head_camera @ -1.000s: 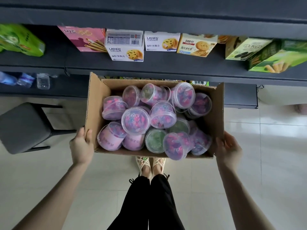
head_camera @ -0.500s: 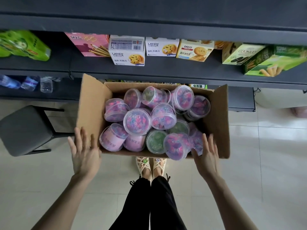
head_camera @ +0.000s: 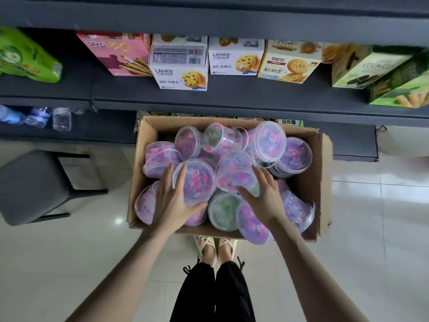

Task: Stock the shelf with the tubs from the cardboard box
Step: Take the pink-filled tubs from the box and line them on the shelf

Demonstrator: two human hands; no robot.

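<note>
Presently found left hand (head_camera: 173,201) spread against the near-left tub (head_camera: 193,180): straight fingers along its left rim, thumb splayed under the near rim, not closed round it. Found right hand (head_camera: 264,194) likewise spread, fingers laid on the right flank of the neighbouring tub (head_camera: 235,173), thumb toward its near edge. Noted both tubs on top of the heap in the cardboard box (head_camera: 308,180), lids tilted up, just ahead of each palm. Judged the next move a closing of each hand, then a straight lift. Noted shelf (head_camera: 232,98) beyond the box's far wall, biscuit boxes (head_camera: 178,73) along its rear. Flagged loose tubs touching on all sides; liable to shift. Recorded stool (head_camera: 30,184) well apart, leftward.
</note>
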